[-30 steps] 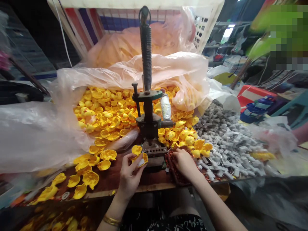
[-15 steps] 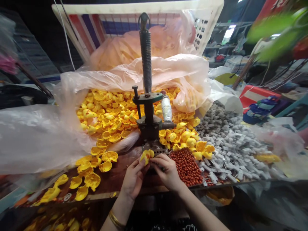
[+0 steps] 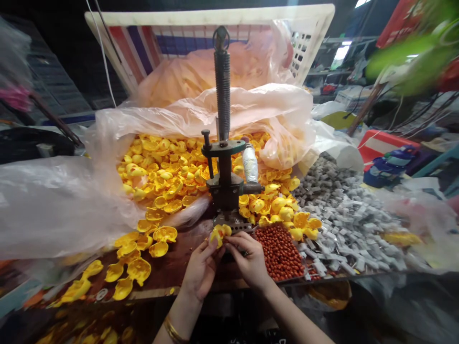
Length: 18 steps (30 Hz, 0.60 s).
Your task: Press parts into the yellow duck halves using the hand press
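Observation:
A yellow plastic piece [image 3: 219, 234] is held up just in front of the base of a dark metal hand press [image 3: 225, 186]. My left hand [image 3: 202, 267] grips it from the left between thumb and fingers. From the right, my right hand [image 3: 248, 255] has its fingers pinched together at the piece's edge; whether a small part sits between them is hidden. Beside my right hand lies a tray of small red-brown beads [image 3: 279, 251]. Several yellow shells [image 3: 138, 270] rest on the table to the left of my left hand.
Behind the press, yellow shells [image 3: 161, 162] spill from a plastic bag [image 3: 201, 102] under a white basket [image 3: 215, 16]. Grey-white small parts [image 3: 340, 215] are heaped at the right, near a blue object [image 3: 389, 165]. Plastic sheeting [image 3: 60, 205] covers the left.
The view has shifted slightly, so the scene sits a little lower and further right. The yellow piece is turned slightly between my hands, which remain at the same place by the press.

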Motion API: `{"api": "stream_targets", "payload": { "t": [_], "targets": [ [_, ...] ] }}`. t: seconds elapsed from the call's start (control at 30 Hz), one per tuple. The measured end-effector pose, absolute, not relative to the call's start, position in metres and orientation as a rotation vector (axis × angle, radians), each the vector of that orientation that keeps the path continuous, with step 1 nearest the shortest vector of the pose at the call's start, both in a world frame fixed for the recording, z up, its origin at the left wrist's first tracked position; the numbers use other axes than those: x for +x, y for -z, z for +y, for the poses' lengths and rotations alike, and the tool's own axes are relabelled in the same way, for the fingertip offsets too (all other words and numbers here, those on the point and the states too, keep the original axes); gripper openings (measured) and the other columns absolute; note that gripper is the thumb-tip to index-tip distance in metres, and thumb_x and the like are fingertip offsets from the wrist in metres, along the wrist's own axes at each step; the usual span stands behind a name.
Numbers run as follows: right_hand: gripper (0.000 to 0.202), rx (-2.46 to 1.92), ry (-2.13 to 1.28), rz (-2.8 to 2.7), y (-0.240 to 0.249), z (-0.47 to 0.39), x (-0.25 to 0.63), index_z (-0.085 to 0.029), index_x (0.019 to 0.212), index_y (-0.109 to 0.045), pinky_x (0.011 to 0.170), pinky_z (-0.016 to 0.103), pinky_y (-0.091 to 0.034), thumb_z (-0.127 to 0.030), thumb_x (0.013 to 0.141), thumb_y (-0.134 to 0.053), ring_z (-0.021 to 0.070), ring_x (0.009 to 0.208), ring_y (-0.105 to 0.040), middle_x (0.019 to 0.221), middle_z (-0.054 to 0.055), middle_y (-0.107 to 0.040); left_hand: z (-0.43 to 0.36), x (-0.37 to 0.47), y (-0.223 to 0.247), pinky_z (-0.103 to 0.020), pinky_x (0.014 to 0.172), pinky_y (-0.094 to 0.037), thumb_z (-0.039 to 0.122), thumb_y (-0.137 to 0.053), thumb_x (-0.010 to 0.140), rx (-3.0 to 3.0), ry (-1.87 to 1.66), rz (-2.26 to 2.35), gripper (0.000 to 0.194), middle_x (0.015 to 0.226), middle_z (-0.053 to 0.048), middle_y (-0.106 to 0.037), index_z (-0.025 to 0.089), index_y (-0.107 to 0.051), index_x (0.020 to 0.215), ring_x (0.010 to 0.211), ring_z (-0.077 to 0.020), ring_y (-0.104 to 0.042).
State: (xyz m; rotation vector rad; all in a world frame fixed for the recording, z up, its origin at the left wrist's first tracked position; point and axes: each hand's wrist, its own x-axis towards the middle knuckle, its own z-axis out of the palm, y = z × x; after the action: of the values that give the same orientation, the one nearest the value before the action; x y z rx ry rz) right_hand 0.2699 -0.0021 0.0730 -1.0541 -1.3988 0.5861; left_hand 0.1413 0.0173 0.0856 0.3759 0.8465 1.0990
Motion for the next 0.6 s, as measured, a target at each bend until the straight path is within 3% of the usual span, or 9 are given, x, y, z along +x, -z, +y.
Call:
{"api": "stream_targets", "payload": {
  "t": [0.17,0.37,0.5,0.6],
  "targets": [
    [0.018,-1.121,-0.556,-1.462,-0.066,0.001,0.272,-0.02,0.091,-0.072,0.071,0.025,-0.051,-0.013,0.084,-0.058,0.0156,0.079,-0.063,0.084,0.005,-0.067,0.016,0.139,-0.082,-0.025,0.082,-0.052,0.023,-0.081,0.063,0.457,-1.105,0.836,0.025,0.097,-0.007,-0.072,0.014,-0.074,0.086,0.09,-0.0159,-0.066],
    [0.022,-1.578,-0.348,-1.733,-0.062,0.032,0.271,-0.016,0.081,-0.072,0.074,0.027,-0.046,-0.006,0.082,-0.052,0.0188,0.078,-0.059,0.079,0.007,-0.066,0.053,0.141,-0.055,-0.035,0.096,-0.044,0.027,-0.076,0.066,1.041,-1.235,1.102,0.037,0.103,-0.008,-0.068,0.016,-0.072,0.101,0.1,-0.0213,-0.06],
    [0.026,-1.778,-0.25,-1.804,-0.072,0.033,0.29,-0.016,0.089,-0.072,0.075,0.025,-0.044,-0.004,0.081,-0.05,0.0182,0.081,-0.06,0.085,0.009,-0.067,0.081,0.143,-0.047,-0.039,0.093,-0.045,0.027,-0.067,0.073,1.551,-1.141,1.185,0.032,0.098,-0.007,-0.06,0.017,-0.07,0.103,0.097,-0.0223,-0.059],
    [0.023,-1.982,-0.321,-1.787,-0.083,0.019,0.335,-0.017,0.078,-0.072,0.07,0.025,-0.042,-0.004,0.076,-0.053,0.0186,0.076,-0.062,0.08,0.009,-0.068,0.087,0.142,-0.052,-0.038,0.093,-0.045,0.022,-0.059,0.078,1.836,-1.005,1.113,0.023,0.101,-0.007,-0.056,0.019,-0.069,0.099,0.096,-0.0207,-0.058]
  ]
}}
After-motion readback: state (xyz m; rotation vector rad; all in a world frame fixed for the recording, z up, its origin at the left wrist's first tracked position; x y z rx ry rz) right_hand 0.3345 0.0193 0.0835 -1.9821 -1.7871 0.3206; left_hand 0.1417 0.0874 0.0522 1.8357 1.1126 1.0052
